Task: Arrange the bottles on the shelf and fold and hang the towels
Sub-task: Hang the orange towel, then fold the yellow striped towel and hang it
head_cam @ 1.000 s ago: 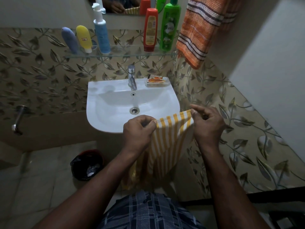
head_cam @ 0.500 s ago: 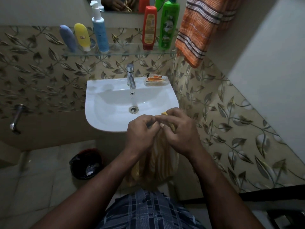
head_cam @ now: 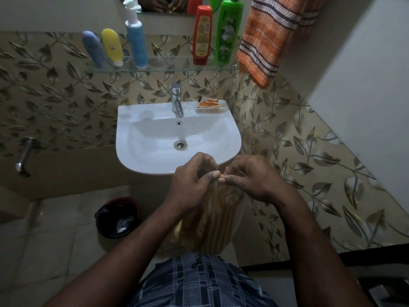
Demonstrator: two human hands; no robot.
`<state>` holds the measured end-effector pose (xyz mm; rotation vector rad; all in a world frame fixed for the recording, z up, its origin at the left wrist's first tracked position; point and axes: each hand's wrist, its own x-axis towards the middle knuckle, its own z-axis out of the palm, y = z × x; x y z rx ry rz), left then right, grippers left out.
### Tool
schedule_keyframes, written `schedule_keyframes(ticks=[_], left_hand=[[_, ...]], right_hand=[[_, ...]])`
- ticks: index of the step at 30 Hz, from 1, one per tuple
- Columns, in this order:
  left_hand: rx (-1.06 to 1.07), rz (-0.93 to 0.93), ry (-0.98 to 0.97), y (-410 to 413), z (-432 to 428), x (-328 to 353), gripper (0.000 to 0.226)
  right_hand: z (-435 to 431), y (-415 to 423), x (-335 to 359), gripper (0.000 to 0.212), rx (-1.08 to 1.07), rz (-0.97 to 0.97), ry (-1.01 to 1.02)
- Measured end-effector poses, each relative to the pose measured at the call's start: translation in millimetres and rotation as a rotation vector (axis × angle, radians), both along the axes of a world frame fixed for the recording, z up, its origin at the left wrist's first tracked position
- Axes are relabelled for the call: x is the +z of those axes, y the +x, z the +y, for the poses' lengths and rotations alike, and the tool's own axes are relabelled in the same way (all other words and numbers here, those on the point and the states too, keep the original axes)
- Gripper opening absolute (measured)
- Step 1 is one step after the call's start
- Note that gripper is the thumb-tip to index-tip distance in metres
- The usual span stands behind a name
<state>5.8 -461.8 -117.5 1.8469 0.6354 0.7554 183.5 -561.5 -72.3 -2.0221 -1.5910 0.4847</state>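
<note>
A yellow-and-white striped towel [head_cam: 210, 220] hangs folded in front of the sink's front edge. My left hand [head_cam: 192, 180] and my right hand [head_cam: 252, 178] meet at its top edge, and both pinch the cloth there with fingertips touching. On the glass shelf [head_cam: 168, 67] stand a blue-grey tube [head_cam: 94, 48], a yellow tube [head_cam: 112, 47], a blue pump bottle [head_cam: 136, 41], a red bottle [head_cam: 202, 34] and a green bottle [head_cam: 228, 29]. An orange striped towel [head_cam: 267, 38] hangs at the upper right.
The white sink [head_cam: 137, 151] with its tap [head_cam: 177, 99] and a soap dish [head_cam: 210, 105] is just beyond my hands. A dark bin [head_cam: 117, 217] stands on the floor at the left. A wall tap [head_cam: 23, 157] sticks out far left.
My hands held the towel's top edge spread apart, then came together, folding the towel in half. They stay joined now.
</note>
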Motion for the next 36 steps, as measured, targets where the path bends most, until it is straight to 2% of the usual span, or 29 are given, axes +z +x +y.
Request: schedule_keyframes(ticks=[3, 7, 13, 20, 28, 32, 36], left_hand=[[-0.026, -0.021, -0.056, -2.8, 3.6, 0.8, 0.015], [-0.134, 0.041, -0.004, -6.7, 9.9, 3.0, 0.016], [-0.078, 0.107, 0.066, -12.6, 10.6, -10.4, 0.017], [-0.037, 0.111, 0.108, -10.1, 10.2, -13.7, 0.019], [-0.186, 0.070, 0.007, -5.5, 15.2, -8.0, 0.024], [-0.225, 0.110, 0.146, 0.4, 20.1, -6.0, 0.015], [-0.200, 0.170, 0.306, 4.6, 25.8, -13.0, 0.037]], right_hand=[[-2.6, -0.7, 0.0, 0.015, 0.023, -0.021, 0.057], [-4.5, -3.5, 1.7, 0.012, 0.016, 0.020, 0.177], [-5.7, -1.3, 8.4, 0.013, -0.005, 0.044, 0.227], [-4.9, 0.4, 19.9, 0.009, 0.008, 0.042, 0.223], [-2.2, 4.8, 27.4, 0.009, 0.062, -0.055, 0.175], [1.1, 6.7, 28.1, 0.008, 0.038, -0.072, 0.195], [2.9, 11.9, 29.2, 0.007, -0.023, -0.103, 0.205]])
